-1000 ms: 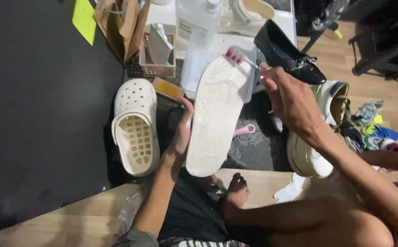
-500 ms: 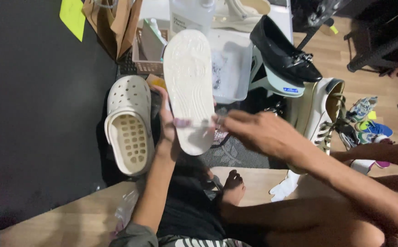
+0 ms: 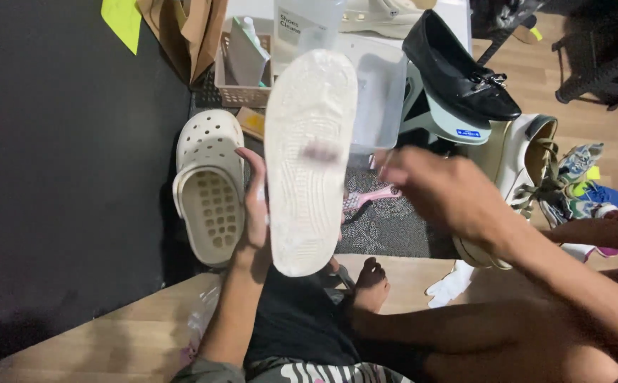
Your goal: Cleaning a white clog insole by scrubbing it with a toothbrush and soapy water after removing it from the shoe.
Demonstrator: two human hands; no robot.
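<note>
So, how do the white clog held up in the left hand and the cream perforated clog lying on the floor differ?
The white clog held up shows its ribbed sole to the camera, while the cream perforated clog on the floor shows its open inside and holed upper. The held clog is gripped by the left hand in the air; the floor clog rests untouched beside the dark wall. Both are pale clogs of similar shape.

Matt, ribbed rubbery sole (image 3: 310, 159); glossy black shoe (image 3: 458, 67)
</note>
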